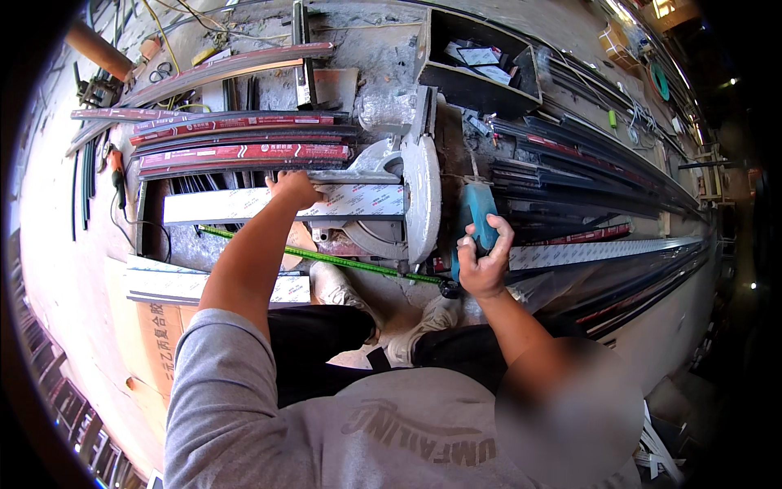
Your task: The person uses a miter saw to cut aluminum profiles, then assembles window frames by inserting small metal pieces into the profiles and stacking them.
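Note:
A long profile in white printed film lies across the base of a cut-off saw, its right end at the grey round blade guard. My left hand grips this profile from above, its fingers over the far edge near the saw's fence. To the right of the guard, my right hand is closed around the saw's teal handle, with a finger bent at its side. The blade itself is hidden by the guard. A bright green measuring strip runs slantwise on the near side of the saw.
Dark profiles with red labels lie stacked beyond my left hand. More long dark profiles spread out at right. A black box holds scraps at the back. Short white pieces rest at near left, over a cardboard sheet.

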Action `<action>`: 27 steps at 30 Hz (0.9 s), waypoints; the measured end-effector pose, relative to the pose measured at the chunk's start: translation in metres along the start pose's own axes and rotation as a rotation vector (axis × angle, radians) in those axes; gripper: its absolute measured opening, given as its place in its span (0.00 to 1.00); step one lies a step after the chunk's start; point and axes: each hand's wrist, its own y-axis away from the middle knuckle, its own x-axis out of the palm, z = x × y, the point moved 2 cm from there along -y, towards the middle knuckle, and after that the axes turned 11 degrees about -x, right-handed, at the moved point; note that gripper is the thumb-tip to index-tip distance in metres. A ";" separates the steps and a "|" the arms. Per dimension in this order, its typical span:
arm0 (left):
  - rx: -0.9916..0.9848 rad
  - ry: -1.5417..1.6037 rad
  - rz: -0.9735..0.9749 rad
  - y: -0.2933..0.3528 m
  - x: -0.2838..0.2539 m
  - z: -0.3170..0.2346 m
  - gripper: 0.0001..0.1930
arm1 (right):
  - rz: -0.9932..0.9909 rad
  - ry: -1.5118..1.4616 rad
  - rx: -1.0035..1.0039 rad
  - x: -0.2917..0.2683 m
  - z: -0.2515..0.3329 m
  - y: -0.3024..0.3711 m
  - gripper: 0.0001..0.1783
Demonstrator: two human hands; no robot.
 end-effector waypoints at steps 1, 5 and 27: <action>-0.013 -0.004 0.001 0.003 -0.001 -0.001 0.47 | -0.007 0.020 -0.035 0.000 -0.003 0.001 0.33; -0.056 -0.010 0.007 0.014 -0.005 -0.004 0.48 | 0.015 0.104 -0.139 -0.001 -0.002 -0.001 0.34; -0.185 0.033 0.053 0.017 -0.003 -0.010 0.50 | 0.169 -0.171 0.356 -0.007 0.056 -0.254 0.42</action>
